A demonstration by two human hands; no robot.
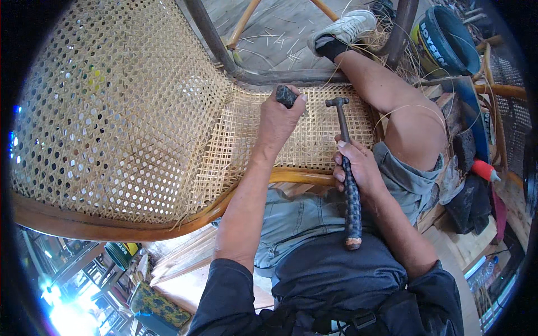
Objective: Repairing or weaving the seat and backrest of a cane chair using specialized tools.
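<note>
Our Bare Leg Crowds the Cane Seat

At two o'clock that leg covers the seat's far corner, with a teal bucket beyond. Our left hand, at twelve, is wrapped around a dark, blunt tool over the square mesh; at three, our right hand grips a hammer by its checkered handle. Smooth, curved wood rims the perforated backrest at ten.

I hold a checker-gripped hammer head-up right of centre, a black-handled tool upper centre; woven cane webbing spreads upper left.
</note>
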